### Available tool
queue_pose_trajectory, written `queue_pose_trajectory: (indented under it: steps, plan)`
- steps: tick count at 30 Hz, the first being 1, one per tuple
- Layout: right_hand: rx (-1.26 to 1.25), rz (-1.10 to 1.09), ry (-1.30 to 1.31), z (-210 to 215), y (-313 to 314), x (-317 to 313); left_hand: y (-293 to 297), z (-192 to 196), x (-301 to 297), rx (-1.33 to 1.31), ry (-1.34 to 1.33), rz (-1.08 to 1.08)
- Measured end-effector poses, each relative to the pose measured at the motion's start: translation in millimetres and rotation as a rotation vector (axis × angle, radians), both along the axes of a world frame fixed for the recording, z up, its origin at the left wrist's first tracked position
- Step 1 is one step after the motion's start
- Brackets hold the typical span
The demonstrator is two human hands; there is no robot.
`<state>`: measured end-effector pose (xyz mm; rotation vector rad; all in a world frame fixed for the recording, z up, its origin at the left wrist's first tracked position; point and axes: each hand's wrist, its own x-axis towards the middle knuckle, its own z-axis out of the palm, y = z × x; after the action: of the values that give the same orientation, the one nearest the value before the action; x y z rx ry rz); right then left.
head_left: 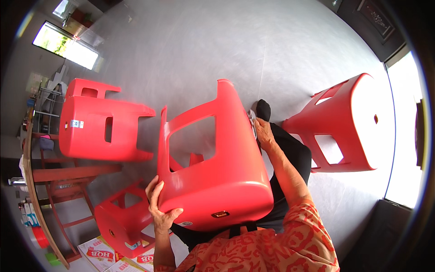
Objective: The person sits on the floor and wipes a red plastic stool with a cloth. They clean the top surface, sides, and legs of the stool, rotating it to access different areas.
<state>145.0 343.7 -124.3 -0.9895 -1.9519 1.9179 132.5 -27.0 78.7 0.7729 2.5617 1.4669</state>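
the red stool lies tilted across your lap; your left hand, half open, clasps its near left corner; your right hand pinches a grey cloth along its right edge. another stool sits toward the floor's right edge.

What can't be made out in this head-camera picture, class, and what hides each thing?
Head view, hidden: part of the grey cloth, covered by the right hand.
Head view, hidden: one of the person's feet, probably behind the held red stool.
Head view, too small: the badge on the right-hand stool.
Head view, washed out by glare: whatever lies beyond the bright opening.
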Motion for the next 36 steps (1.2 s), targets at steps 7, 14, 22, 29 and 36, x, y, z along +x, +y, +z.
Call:
queue_pose_trajectory:
  steps: [7, 14, 22, 29, 36]
  plan:
    - [-0.359, -0.073, 0.057, -0.8, -2.8, 13.3, 1.3, -0.4, -2.7, 0.015, 0.014, -0.032]
    - [-0.384, 0.231, 0.393, 74.6, 2.9, 10.0, -0.8, -3.0, -1.0, 0.014, 0.006, -0.015]
    - [0.131, 0.850, 0.537, 192.9, -5.8, 41.6, -0.8, -3.6, 4.0, 0.032, -0.006, -0.015]
    - [0.632, 0.850, 0.443, 184.9, -12.6, -24.8, 3.1, 7.1, 5.2, -0.012, -0.046, -0.013]
    - [0.497, 0.621, 0.185, 173.1, -20.6, -32.4, -53.3, -99.4, -5.2, 0.877, -1.017, 0.294]
